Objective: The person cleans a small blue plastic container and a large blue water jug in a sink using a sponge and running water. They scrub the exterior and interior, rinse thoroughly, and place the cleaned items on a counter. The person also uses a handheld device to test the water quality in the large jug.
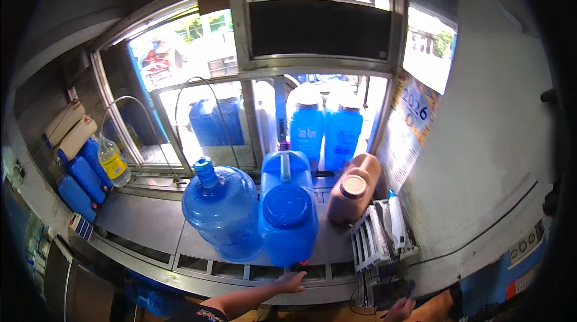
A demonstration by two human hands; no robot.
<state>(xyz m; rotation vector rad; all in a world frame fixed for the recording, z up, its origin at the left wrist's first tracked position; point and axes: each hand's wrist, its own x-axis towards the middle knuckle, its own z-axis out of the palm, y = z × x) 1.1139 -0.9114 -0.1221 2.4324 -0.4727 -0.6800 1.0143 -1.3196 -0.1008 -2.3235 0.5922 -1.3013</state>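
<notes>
My left hand [292, 282] reaches over the front edge of the metal counter, just below a blue slim water jug [288, 243] with a blue lid and a small red part low on its front. The fingers look extended, with nothing seen in them. At the lower right, my right hand [400, 309] holds a small dark purple object [410, 289] whose kind I cannot tell. A round blue water bottle [221, 214] stands directly left of the slim jug. To the right sits a brown plastic jug [354, 191] with a pale cap.
Blue and beige jugs [83, 178] line the left end, beside a clear bottle with a yellow label [112, 164]. Two blue containers [306, 132] stand at the window opening. A white rack [372, 236] and a white handheld device [396, 218] with a cable occupy the right end.
</notes>
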